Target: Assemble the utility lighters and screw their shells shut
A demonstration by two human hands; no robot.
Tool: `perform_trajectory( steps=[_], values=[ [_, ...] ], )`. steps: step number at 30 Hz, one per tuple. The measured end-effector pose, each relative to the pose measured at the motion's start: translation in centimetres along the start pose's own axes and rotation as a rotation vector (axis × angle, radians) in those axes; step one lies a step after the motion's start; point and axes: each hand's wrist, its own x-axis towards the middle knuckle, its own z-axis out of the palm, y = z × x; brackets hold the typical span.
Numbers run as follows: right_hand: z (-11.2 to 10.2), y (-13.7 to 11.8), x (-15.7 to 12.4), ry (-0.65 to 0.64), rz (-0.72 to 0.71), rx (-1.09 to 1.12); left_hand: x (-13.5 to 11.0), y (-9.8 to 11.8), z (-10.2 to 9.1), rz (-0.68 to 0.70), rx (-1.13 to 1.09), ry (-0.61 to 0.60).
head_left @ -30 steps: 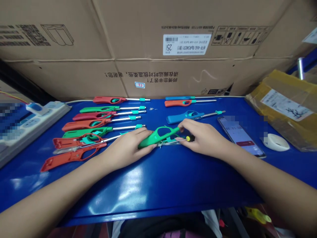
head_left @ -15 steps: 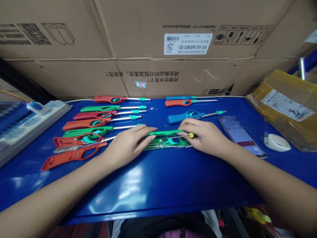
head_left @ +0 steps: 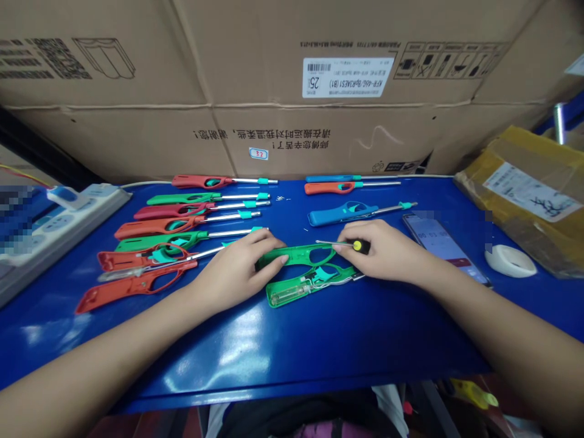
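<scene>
While the left hand [head_left: 249,258] pinches a green cover [head_left: 298,258] mid-frame, the right hand [head_left: 376,248] holds a screwdriver [head_left: 358,246]. Just below lies the open green lighter [head_left: 303,288], which looks light, hard and slick; it could snap where thin, so hold the fat end.

A glossy blue table [head_left: 246,359] bears a long white plastic power strip [head_left: 68,222] along its left edge, with red, orange and green plastic lighters [head_left: 148,228] with silver metal necks and an opened orange plastic lighter [head_left: 123,292] lying beside it in a column. An opened green plastic lighter half [head_left: 292,297] lies near the middle, with blue and orange long-necked lighters [head_left: 337,216] toward the far edge. Nearer the right edge lie a dark-rimmed rectangular phone [head_left: 433,238], a rounded white mouse [head_left: 508,260] and a yellow-taped brown cardboard box [head_left: 502,204].
</scene>
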Motion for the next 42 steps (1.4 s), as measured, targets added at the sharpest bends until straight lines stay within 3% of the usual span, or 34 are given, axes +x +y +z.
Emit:
perform_trajectory(
  steps=[4,6,10,14,18,33,42],
  values=[
    [0.1,0.5,0.4,0.125,0.096,-0.024,-0.3,0.6,-0.4,0.035,0.038,0.147],
    [-0.1,0.5,0.4,0.143,0.019,-0.004,-0.6,1.3,-0.7,0.088,0.049,0.165],
    [-0.3,-0.2,-0.2,-0.025,-0.24,0.08,-1.1,2.4,-0.7,0.203,0.061,0.016],
    [0.2,-1.2,-0.7,-0.144,-0.267,0.022,-1.3,2.6,0.0,0.202,0.067,-0.118],
    [0.6,-1.4,-0.8,-0.214,-0.287,0.001,-1.2,2.3,0.4,0.161,-0.003,-0.16],
    [0.7,-1.0,-1.0,-0.015,-0.51,-0.097,-1.1,1.9,0.2,0.173,-0.112,-0.192],
    [0.0,-0.8,-0.8,0.029,-0.469,-0.007,-1.0,1.6,0.5,0.172,-0.078,-0.177]
  ],
)
